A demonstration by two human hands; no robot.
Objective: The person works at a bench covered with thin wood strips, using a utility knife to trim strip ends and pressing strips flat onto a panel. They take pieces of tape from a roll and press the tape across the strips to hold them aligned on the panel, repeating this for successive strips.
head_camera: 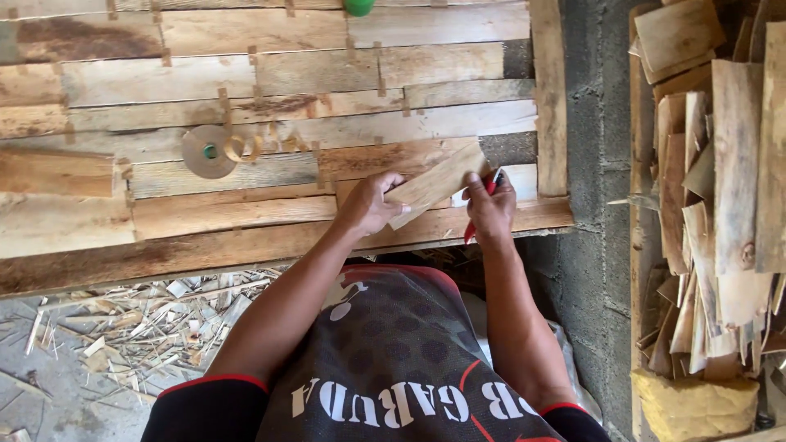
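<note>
left hand (370,205) curled gripping, right hand (491,209) fisted, forearms extended forward

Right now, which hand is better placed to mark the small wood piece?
Probably the right hand: its grip is closed on the red pen at the end of the wood piece. The left hand is busy holding that piece over the workbench.

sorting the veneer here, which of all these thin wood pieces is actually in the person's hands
The pale strip lying tilted across the table, gripped by the left hand and right hand. The other pieces are stacked untouched at the right.
</note>
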